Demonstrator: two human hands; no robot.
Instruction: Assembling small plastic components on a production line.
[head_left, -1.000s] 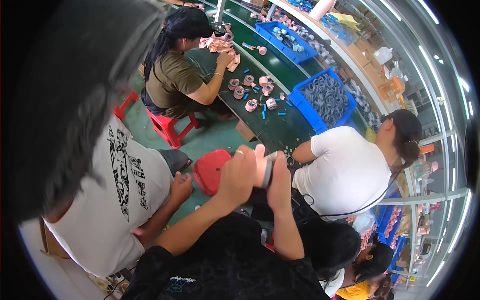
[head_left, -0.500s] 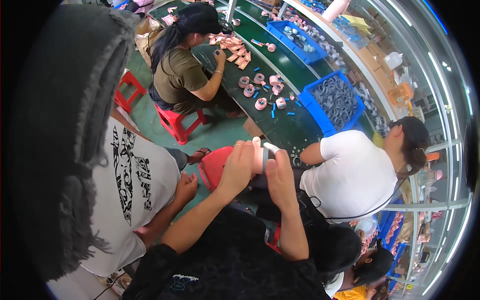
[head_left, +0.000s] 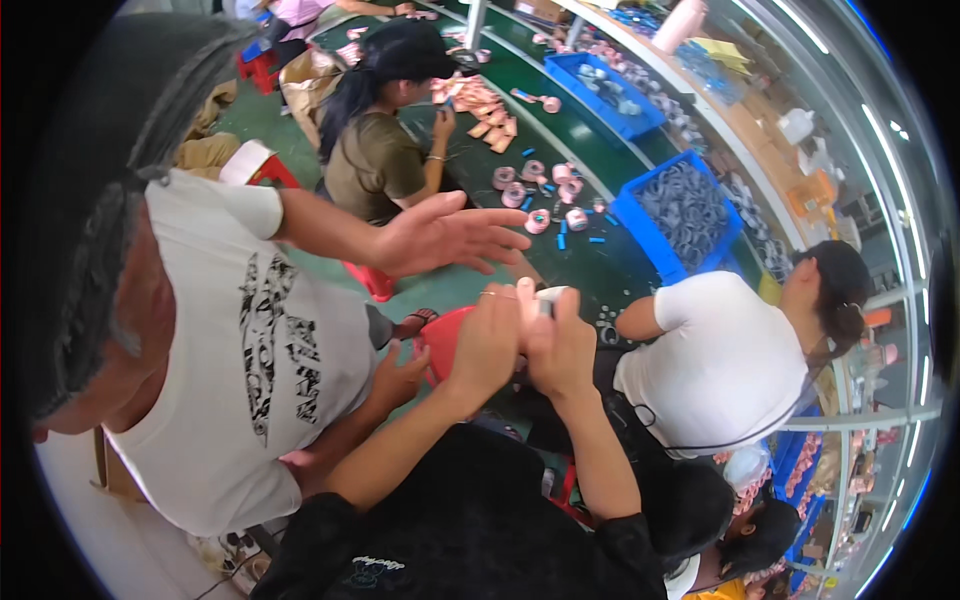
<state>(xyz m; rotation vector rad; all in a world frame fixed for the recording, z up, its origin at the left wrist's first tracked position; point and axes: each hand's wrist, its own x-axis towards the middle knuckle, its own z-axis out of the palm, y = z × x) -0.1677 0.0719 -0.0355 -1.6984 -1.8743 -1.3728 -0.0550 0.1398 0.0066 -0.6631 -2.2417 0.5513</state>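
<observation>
Both hands, left hand (head_left: 487, 343) and right hand (head_left: 562, 350), press together around a small white object (head_left: 548, 298), pinching it up close for fine handling; beyond them lies the green surface (head_left: 610, 265).

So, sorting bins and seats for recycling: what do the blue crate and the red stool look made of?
The blue crate looks like moulded plastic: uniform colour, thick rim, slight sheen. The red stool also looks plastic, smooth and glossy; the person's hands hide much of it.
</observation>
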